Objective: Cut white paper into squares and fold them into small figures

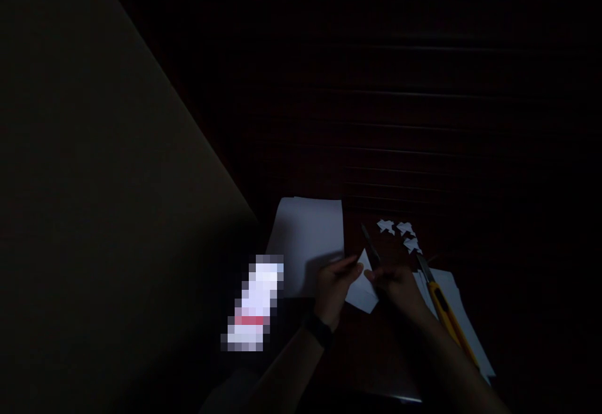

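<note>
Between my hands is a small piece of folded white paper, pointed at its far end and wider toward me. My left hand, with a dark band on its wrist, pinches the paper's left edge between thumb and fingers. From the other side my right hand grips the right edge, its thumb on the paper. Just beyond lies a thin dark blade-like tool, its near end hidden behind my right hand. The scene is dim, so fine creases cannot be made out.
White sheets lie to the left, beside a bright blurred-out rectangle. Several small folded paper shapes sit at the back right. A yellow box cutter rests on more white paper at right. A pale wall rises on the left.
</note>
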Demonstrator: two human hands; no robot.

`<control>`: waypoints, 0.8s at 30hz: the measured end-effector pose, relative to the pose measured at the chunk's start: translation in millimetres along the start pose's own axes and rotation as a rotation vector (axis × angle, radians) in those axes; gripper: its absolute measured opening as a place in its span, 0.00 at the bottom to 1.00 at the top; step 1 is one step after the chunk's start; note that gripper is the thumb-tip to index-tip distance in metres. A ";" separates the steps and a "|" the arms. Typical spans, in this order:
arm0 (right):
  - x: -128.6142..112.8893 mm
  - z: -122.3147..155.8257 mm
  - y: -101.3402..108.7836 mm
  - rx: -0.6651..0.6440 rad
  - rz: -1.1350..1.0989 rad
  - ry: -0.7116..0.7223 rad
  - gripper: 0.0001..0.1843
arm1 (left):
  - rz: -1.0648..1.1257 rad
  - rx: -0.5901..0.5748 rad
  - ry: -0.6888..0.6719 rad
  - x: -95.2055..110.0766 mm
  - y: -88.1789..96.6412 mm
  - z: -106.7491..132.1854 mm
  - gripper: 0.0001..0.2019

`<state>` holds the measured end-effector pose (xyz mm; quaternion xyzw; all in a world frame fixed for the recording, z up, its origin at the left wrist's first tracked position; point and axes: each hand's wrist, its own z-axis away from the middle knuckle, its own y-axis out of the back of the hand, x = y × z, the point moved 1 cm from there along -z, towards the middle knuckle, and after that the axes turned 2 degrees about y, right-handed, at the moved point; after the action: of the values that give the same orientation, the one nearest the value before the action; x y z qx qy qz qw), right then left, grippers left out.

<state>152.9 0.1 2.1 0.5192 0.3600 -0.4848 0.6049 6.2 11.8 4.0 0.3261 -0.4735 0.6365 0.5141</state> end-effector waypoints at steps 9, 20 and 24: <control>-14.4 8.2 0.3 -0.211 0.044 0.054 0.17 | -0.122 -0.056 -0.063 10.0 7.8 -2.5 0.14; -13.4 12.8 2.3 -0.268 -0.062 0.016 0.16 | -0.002 0.003 0.009 14.0 14.7 -8.7 0.14; -12.8 10.9 2.8 -0.279 -0.085 0.005 0.15 | -0.013 0.003 0.021 13.0 14.0 -9.3 0.14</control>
<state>151.4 -7.9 17.1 0.4157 0.4470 -0.4537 0.6492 -10.1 24.7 8.9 0.3231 -0.4652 0.6371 0.5227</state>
